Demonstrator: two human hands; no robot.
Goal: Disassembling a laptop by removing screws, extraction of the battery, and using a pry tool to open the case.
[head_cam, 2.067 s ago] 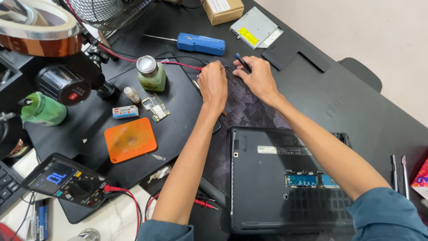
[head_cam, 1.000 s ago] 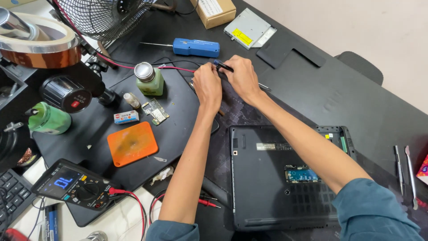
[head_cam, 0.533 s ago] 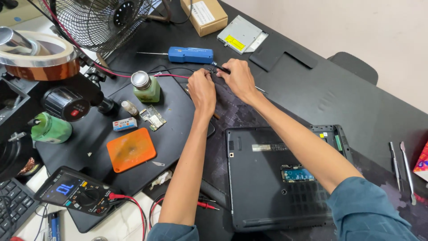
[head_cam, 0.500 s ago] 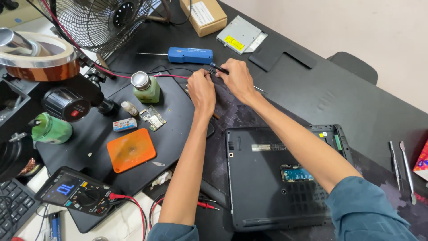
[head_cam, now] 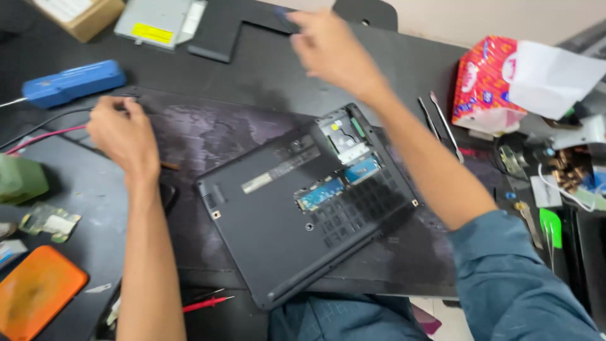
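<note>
A black laptop (head_cam: 271, 233) lies upside down on a dark mat (head_cam: 208, 129), its open bay showing blue and silver boards (head_cam: 344, 161). My left hand (head_cam: 123, 136) rests palm down on the mat's far left edge. Its bent fingers touch a black cable (head_cam: 38, 123) beside a red one (head_cam: 44, 136), close to a blue hand tool (head_cam: 72, 82). My right hand (head_cam: 331, 47) is blurred and raised over the back of the desk. It seems to pinch a small dark piece (head_cam: 282, 11).
A silver drive (head_cam: 158, 22), a black cover panel (head_cam: 221, 35) and a cardboard box (head_cam: 79, 12) lie at the back. Metal pry tools (head_cam: 439, 120) and a red tissue pack (head_cam: 489, 85) sit right. An orange pad (head_cam: 35, 293), small board (head_cam: 50, 221) and green bottle (head_cam: 19, 180) are left.
The view has swung right and closer. My right hand has left the spot beside the left hand and lifted toward the back of the desk. The left hand stays on the mat.
</note>
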